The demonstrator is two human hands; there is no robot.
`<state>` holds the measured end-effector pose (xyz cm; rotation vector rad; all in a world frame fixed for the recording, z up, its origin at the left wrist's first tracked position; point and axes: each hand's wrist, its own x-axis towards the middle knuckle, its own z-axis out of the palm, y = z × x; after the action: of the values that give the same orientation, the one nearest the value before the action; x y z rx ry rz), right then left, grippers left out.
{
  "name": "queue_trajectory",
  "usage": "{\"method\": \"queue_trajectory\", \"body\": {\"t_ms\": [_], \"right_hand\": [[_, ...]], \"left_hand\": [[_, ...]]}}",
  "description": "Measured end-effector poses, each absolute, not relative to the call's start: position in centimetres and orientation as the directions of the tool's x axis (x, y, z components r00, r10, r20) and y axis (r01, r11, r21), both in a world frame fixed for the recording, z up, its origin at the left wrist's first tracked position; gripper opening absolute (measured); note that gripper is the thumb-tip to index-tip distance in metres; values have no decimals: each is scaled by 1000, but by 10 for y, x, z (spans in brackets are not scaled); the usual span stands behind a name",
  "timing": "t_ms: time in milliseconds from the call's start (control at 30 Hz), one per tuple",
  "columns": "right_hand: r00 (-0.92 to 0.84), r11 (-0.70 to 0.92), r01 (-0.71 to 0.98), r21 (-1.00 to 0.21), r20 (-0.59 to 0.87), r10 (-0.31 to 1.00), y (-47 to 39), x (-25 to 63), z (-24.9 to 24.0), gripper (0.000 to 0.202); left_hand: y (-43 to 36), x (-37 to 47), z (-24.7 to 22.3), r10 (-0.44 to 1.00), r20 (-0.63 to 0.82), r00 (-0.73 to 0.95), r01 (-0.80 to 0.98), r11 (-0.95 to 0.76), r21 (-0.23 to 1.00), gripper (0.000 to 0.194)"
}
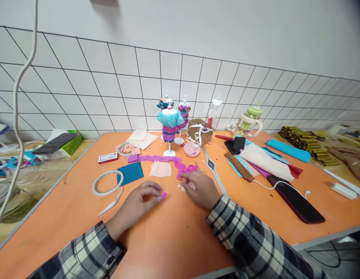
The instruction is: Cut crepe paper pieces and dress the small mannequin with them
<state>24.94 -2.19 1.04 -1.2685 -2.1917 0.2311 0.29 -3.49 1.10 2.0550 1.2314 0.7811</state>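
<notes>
Scrap (164,195): magenta, at left hand's (136,209) thumb. Strip (159,158): magenta, just beyond right hand (203,190). Teal square (130,173): plain, beyond left hand. Sleeves (90,248): dark-and-white plaid, behind both hands. Tabletop (174,248): orange, beneath them.

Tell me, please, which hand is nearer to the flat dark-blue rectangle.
Left: the left hand is just on the near side of the flat dark-blue rectangle; the right hand is farther off to its right.

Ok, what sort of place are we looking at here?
Probably a small craft workspace: miniature dress forms stand on an orange table, with a roll of white tape and a crinkled magenta strip laid out before them.
</notes>
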Motion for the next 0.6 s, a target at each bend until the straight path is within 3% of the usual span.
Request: {"method": "queue_trajectory", "body": {"t_ms": [67, 133, 200, 267, 467, 600], "right_hand": [[-235, 420, 794, -440, 414, 879, -9, 275, 16, 28], [-58, 262, 838, -479, 399, 915, 2, 305, 19, 24], [11, 191, 850, -492, 378, 926, 10, 334, 20, 20], [-25, 200, 851, -486, 343, 939, 14, 354, 18, 18], [-354, 433, 772, -466, 251, 901, 9, 338, 9, 12], [-467, 479, 800, -362, 126, 875, -1, 313, 8, 8]], "left_hand": [[-30, -1, 9, 922, 143, 359, 476, -312, 822, 21], [-29, -3, 9, 929, 140, 343, 466, -298, 833, 21], [-31, -3, 9, 924, 140, 355, 471, -306, 828, 20], [-34, -1, 10, 918, 146, 370, 482, -324, 814, 19], [-37, 4, 12, 906, 176, 384, 520, -370, 770, 22], [-36, 5, 13, 897, 193, 398, 532, -397, 748, 22]]}}
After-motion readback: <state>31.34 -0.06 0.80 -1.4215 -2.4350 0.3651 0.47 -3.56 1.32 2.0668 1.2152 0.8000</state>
